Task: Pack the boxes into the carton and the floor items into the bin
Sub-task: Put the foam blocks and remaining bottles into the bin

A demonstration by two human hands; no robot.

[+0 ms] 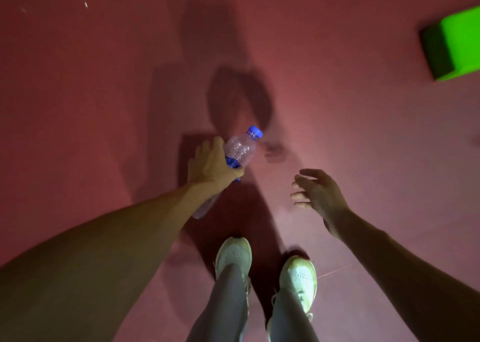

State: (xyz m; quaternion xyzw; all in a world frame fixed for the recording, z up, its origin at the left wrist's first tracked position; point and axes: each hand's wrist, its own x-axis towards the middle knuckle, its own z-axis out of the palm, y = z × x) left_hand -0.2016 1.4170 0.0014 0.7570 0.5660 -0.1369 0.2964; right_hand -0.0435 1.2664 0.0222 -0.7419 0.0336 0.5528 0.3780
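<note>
My left hand (211, 165) grips a clear plastic bottle (240, 148) with a blue cap and blue label, held above the red floor with the cap pointing up and right. The bottle's lower end shows below my wrist. My right hand (318, 191) hangs to the right of the bottle with its fingers spread and loosely bent, holding nothing. No carton or bin is in view.
A bright green box (454, 43) stands on the red floor (104, 95) at the far right edge. My two feet in pale sneakers (233, 256) are below the hands. A small dark object (274, 150) lies on the floor just right of the bottle.
</note>
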